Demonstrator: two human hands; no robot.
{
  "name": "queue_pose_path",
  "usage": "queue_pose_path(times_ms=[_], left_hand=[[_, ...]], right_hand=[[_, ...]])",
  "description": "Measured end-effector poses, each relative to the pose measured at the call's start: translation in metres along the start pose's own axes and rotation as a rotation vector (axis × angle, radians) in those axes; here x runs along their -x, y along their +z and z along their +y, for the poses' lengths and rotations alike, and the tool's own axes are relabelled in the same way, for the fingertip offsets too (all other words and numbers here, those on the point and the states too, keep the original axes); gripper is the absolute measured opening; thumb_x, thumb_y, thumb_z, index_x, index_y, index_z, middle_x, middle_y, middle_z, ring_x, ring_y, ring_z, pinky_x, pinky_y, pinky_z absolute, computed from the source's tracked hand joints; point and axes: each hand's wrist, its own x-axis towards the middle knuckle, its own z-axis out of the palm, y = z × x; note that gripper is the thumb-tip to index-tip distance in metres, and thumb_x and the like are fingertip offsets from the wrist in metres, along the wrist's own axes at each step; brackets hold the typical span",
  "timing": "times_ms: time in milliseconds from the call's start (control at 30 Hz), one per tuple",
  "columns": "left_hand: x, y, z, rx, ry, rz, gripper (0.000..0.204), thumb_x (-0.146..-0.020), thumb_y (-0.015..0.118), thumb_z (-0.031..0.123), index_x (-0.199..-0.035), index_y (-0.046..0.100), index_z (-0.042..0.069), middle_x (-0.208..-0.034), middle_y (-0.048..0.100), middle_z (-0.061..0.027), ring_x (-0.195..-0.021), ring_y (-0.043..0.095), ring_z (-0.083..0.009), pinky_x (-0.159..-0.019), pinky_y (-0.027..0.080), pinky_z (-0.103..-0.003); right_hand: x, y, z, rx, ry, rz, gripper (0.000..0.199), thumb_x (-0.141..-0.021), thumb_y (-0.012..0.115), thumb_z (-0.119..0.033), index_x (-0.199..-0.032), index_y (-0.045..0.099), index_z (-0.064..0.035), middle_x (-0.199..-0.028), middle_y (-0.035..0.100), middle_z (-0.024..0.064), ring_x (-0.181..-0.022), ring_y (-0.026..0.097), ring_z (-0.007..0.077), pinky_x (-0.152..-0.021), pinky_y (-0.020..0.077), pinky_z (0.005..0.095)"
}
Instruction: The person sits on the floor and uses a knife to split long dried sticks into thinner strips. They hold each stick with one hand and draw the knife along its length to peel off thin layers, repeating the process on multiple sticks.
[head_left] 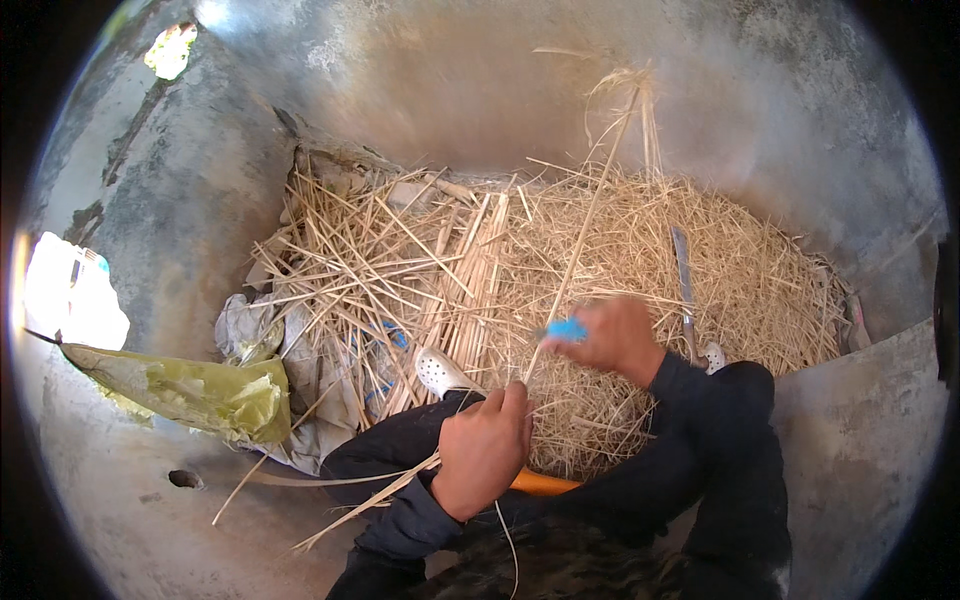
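Grey concrete walls (480,90) and a concrete floor (110,500) enclose a corner that is filled by a broad heap of loose straw (640,260), seen from the head view. One long straw stalk (585,225) is held up across the heap: its lower part is pinched in the closed left hand (485,450), and its plumed tip rises toward the back wall. The right hand (618,338), blurred, is closed around a small blue tool (567,329) that is pressed against the stalk just above the left hand. A bundle of straighter stalks (470,265) is laid on the heap to the left of the held stalk. One long knife (684,290) rests on the straw just right of the right hand. Two white clogs are seen, one (440,372) beside the left hand and one (713,355) partly hidden behind the right forearm. Crumpled grey cloth (290,360) and a yellow-green plastic bag (200,395) are bunched at the left edge of the heap. An orange object (540,484) is mostly hidden under the forearms.
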Motion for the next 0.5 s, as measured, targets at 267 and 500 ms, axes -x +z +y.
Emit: queue_pose_path(times_ms=[267,500], left_hand=[[-0.005,-0.002,-0.009,-0.198,0.041,-0.039,0.015,-0.083,0.063,0.017,-0.089,0.052,0.008,-0.070,0.059,-0.0084,-0.058,0.063,-0.0271,-0.047,0.048,-0.039],[-0.022,-0.012,-0.011,-0.452,0.178,-0.023,0.021,-0.079,0.057,0.012,-0.097,0.053,0.004,-0.073,0.057,-0.0054,-0.064,0.064,-0.0207,-0.052,0.050,-0.033]], right_hand=[[0.000,-0.004,-0.007,-0.071,0.097,-0.088,0.077,-0.079,0.043,-0.080,-0.058,0.065,-0.0094,-0.045,0.054,0.0093,-0.040,0.057,0.0267,-0.040,0.0442,0.0357],[-0.005,-0.004,-0.012,-0.060,0.018,0.024,0.075,-0.076,0.048,-0.080,-0.055,0.062,-0.0089,-0.042,0.051,0.0083,-0.037,0.054,0.0243,-0.039,0.0423,0.0375]])
